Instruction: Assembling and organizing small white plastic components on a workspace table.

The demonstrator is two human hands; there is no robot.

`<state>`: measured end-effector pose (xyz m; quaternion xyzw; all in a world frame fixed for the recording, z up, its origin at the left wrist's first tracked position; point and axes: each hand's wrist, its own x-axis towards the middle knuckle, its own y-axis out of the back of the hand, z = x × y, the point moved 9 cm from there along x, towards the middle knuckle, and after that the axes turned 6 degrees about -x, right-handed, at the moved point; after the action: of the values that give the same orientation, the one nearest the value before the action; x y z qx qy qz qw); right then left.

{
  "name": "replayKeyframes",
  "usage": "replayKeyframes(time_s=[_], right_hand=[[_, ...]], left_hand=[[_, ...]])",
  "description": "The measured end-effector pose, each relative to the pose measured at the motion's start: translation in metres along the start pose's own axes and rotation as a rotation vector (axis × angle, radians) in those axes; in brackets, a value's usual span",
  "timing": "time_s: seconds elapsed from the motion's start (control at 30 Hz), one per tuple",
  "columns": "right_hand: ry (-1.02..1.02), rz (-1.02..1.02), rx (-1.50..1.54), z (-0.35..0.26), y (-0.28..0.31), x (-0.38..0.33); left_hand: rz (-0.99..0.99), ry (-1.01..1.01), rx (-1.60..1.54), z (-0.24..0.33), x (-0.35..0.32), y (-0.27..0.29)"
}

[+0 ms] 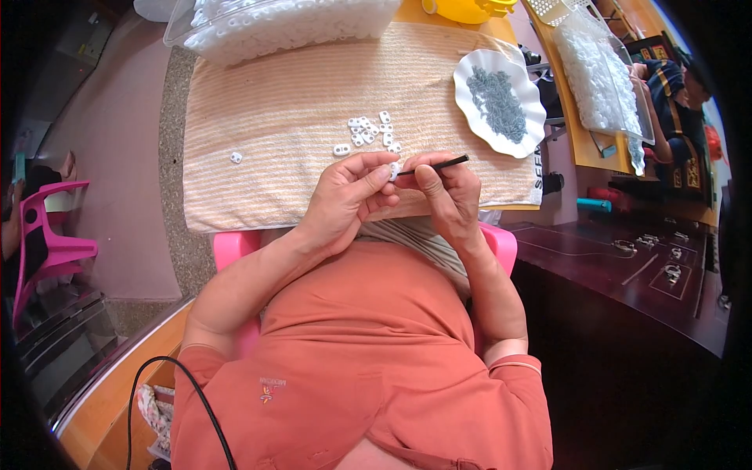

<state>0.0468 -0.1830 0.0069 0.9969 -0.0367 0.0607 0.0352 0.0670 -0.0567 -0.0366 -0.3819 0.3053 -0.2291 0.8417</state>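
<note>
Between the thumb and fingers of my left hand (348, 192) is a small white plastic piece (394, 171). My right hand (446, 192) grips a thin black rod-like tool (450, 163), its narrow end touching the white piece. What exactly the tip does there is hidden by the fingers. Just beyond my hands lies a loose cluster of small white plastic pieces with dark holes (364, 130). One more white piece (236, 157) lies apart, to the left on the striped towel (266, 110).
A scalloped white plate (465, 98) with many small grey pieces stands at the right. A clear bin (182, 27) of white parts fills the far left edge; a yellow container (470, 9) is beside it. Another person (674, 98) sits at right, near a second clear bin (599, 78).
</note>
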Motion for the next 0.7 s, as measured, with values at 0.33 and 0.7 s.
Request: replayKeyframes(time_s=[0.33, 0.7], right_hand=[[-0.032, 0.042, -0.011, -0.0014, 0.0001, -0.0005], [-0.048, 0.021, 0.062, 0.0048, -0.0039, 0.0005]], left_hand=[[0.000, -0.003, -0.012, 0.0010, 0.0007, -0.0011], [0.015, -0.024, -0.012, 0.0011, 0.0010, 0.0013]])
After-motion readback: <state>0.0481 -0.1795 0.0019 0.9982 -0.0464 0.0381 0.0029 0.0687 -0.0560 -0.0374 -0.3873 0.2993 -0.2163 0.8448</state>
